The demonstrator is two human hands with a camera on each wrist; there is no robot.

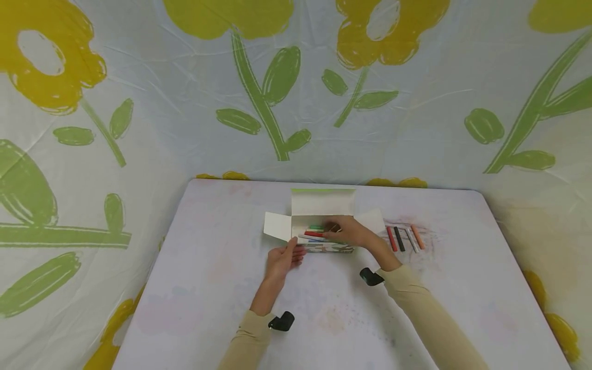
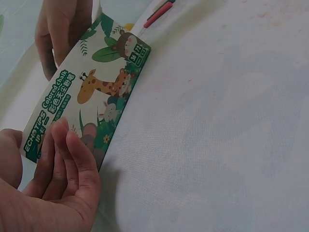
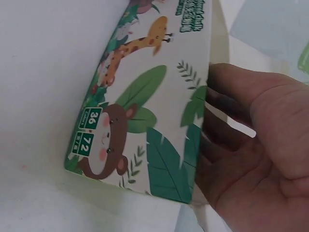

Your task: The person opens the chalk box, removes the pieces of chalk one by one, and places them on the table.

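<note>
A box of coloured chalk (image 1: 327, 247), printed with a giraffe and a bear, stands with its lid and side flaps spread. Red chalk (image 1: 313, 234), green chalk (image 1: 316, 227) and whitish sticks lie inside. My left hand (image 1: 280, 261) grips the box's front left corner, thumb at the top edge and fingers along the printed front (image 2: 106, 92). Over the box's right half, my right hand (image 1: 350, 231) reaches in from above. Its fingertips dip behind the front wall in the right wrist view, and I cannot tell whether they hold a stick.
Right of the box lie red chalk (image 1: 392, 239), black chalk (image 1: 399, 239), white chalk (image 1: 411, 240) and orange chalk (image 1: 418, 237), side by side on the white table (image 1: 213, 246). Coloured dust smudges the cloth around them. A flower-printed curtain (image 1: 185, 103) surrounds the table's back and sides.
</note>
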